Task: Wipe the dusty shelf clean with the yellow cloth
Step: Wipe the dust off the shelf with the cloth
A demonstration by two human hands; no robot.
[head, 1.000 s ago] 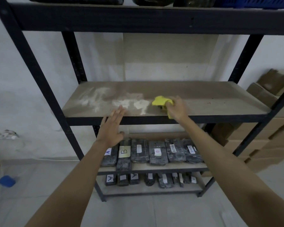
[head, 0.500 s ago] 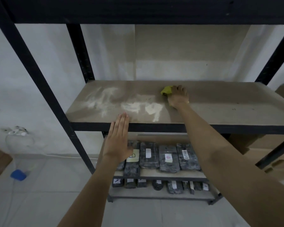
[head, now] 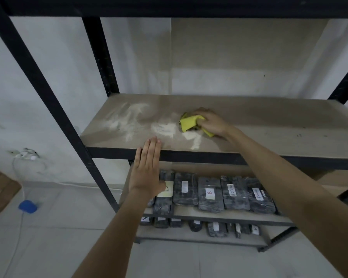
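The bunched-up yellow cloth (head: 189, 123) sits on the dusty grey-brown shelf board (head: 269, 125), roughly mid-shelf and a bit left of centre. Its long axis runs left-to-right, with one end sticking out left toward the white powdery dust patches (head: 133, 119) and a corner poking out under the wrist on the right. The right hand (head: 210, 122) has its fingers curled over the cloth, gripping it against the board. The left hand (head: 148, 167) is flat, fingers straight and together, fingertips up at the shelf's black metal front rail (head: 209, 157), holding nothing.

Dust lies left of and in front of the cloth, some smears right next to it. Black metal uprights (head: 100, 57) box in the left side. Right of the hand the board is bare out to the far edge. Below, labelled dark wrapped packs (head: 209, 193) line the lower shelf.
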